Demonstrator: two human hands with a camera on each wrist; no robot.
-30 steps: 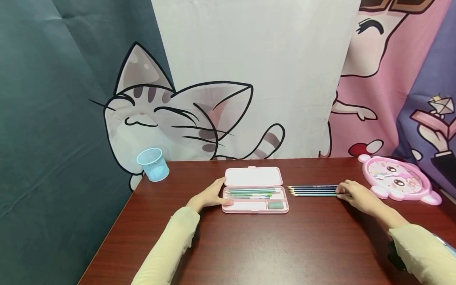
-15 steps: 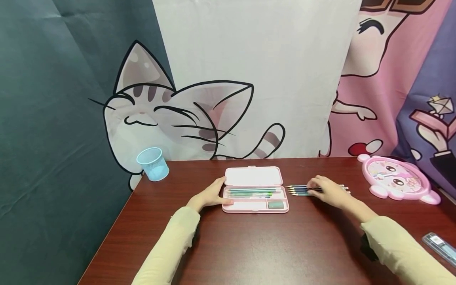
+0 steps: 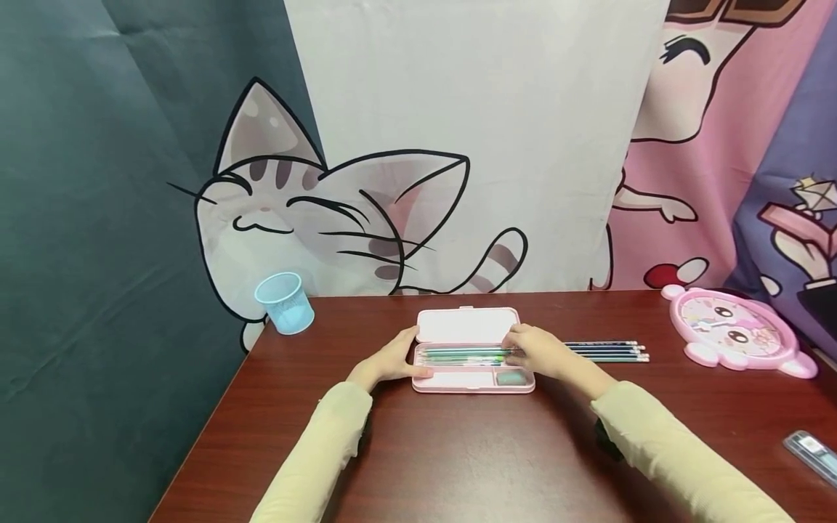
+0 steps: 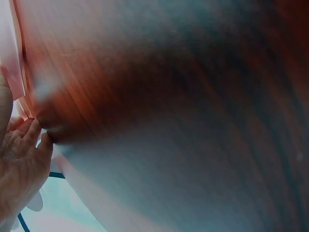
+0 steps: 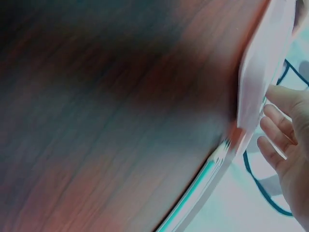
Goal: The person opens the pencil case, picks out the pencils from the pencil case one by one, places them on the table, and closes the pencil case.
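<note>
A pink pencil case point(image 3: 458, 379) lies with its lid point(image 3: 466, 325) folded back on the table. Several green and clear pens point(image 3: 458, 354) fill its rear compartment, and a grey-green eraser point(image 3: 511, 378) sits front right. My left hand point(image 3: 389, 359) grips the case's left end, thumb over the front compartment, fingers at the back. At the right end, my right hand point(image 3: 539, 352) reaches over the case, thumb and fingertips at the pens' ends; whether they pinch a pen, I cannot tell. Beneath the right wrist, several dark blue and teal pencils point(image 3: 611, 351) lie side by side.
A light blue mesh cup point(image 3: 285, 303) stands at the table's back left. On the right are a pink animal-shaped clock point(image 3: 732, 327) and, nearer the front, a clear slim pack point(image 3: 812, 454). A printed cloth backdrop point(image 3: 556, 145) hangs behind the table point(image 3: 471, 457).
My right hand has moved left from the pencils' far ends, along them, to the case's right end. The pencils stay on the table. My left hand keeps its place on the case.
</note>
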